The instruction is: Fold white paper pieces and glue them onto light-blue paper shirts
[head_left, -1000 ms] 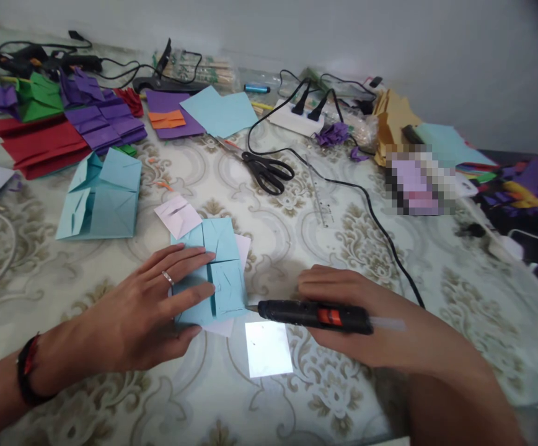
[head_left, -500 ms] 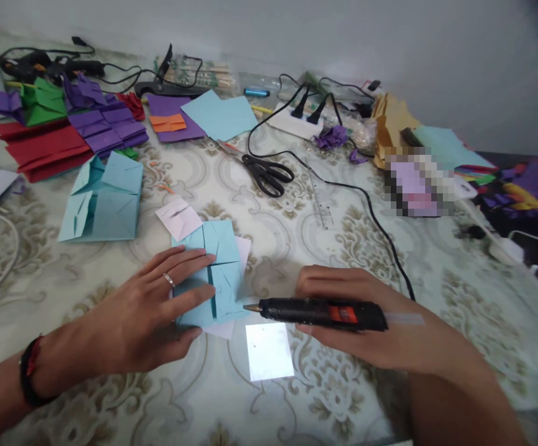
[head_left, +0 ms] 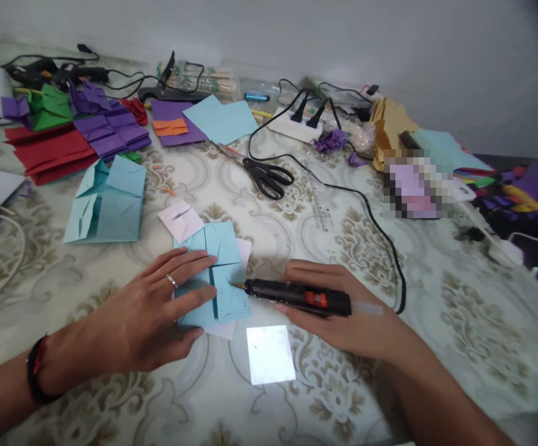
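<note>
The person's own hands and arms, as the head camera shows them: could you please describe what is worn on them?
The left hand wears a silver-coloured ring on one finger, with a black bracelet with red strands at the wrist. No jewellery shows on the right hand. Both hands are ungloved.

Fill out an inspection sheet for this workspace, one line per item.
Surface: patterned table cover; bright square patch, reflection or sheet unclear.
Work items: folded blue paper over a pale sheet; glue gun, nozzle towards the paper's lower right section, contact unclear.
Clutter: scissors, clear ruler, crumpled purple paper, red folded paper.
Hands: left hand, fingers spread on the blue paper; right hand holds the glue gun.
Cables: black cable across the table; two plugs in a white power strip.
Surroundings: pale wall behind; other people, nothing seen.
</note>
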Available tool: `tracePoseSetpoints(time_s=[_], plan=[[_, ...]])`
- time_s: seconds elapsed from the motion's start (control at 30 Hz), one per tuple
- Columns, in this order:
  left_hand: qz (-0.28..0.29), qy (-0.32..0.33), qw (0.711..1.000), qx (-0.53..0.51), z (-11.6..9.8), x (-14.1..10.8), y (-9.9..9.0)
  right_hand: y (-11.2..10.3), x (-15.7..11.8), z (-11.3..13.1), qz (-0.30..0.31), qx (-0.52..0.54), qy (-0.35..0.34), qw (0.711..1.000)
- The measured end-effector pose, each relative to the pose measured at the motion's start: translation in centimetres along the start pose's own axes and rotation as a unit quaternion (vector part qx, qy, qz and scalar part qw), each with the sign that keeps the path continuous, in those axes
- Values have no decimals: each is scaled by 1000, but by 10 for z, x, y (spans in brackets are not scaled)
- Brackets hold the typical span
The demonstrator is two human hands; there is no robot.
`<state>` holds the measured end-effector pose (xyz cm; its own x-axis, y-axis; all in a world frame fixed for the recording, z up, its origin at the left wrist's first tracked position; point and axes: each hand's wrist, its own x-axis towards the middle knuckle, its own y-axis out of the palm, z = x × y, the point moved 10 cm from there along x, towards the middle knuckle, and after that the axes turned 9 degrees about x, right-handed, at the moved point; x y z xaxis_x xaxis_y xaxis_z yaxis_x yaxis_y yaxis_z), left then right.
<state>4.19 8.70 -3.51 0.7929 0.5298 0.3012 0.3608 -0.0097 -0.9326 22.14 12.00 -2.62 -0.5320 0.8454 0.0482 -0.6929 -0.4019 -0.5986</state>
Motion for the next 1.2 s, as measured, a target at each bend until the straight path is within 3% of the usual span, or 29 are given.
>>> tracePoseSetpoints(time_s=[0.23,0.9,1.2], plan=[[-3,-3,1000,-5,1,-2,1,2,-1,-2,-17,-9,2,1000],[0,-4,1000,-2,1,-2,2,14,1,-3,47,31,25,998],[-1,-3,1000,-8,1,-1,1,11,1,4,72,26,3,997]])
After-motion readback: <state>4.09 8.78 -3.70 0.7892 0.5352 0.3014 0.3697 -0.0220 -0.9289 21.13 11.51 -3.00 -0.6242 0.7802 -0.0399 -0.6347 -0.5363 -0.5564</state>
